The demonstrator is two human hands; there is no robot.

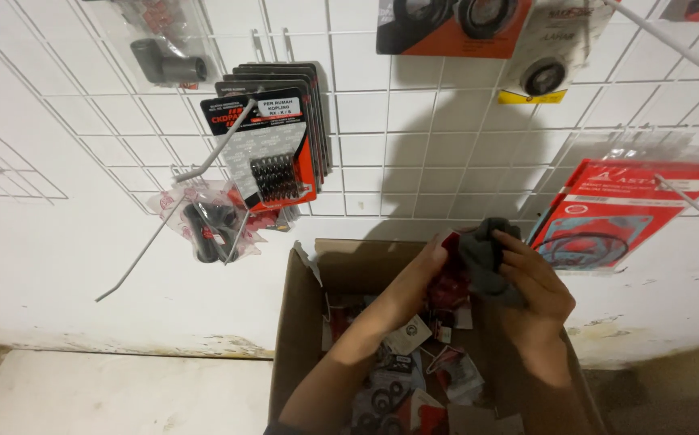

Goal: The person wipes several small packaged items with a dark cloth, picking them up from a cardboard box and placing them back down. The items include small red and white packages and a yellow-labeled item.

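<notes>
Both hands are meeting above the open cardboard box [301, 322], the right hand [536, 283] gripping a grey cloth [486, 254] and the left hand [422, 274] pinching a red packet [451, 242], while many packets are lying in the box unhung.

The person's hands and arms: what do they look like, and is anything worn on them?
Both are bare. The left hand and right hand show no gloves, and no rings, watch or bracelet can be seen. The forearms are uncovered down to the picture's bottom edge; only a sliver of dark sleeve shows at the left elbow.
</notes>
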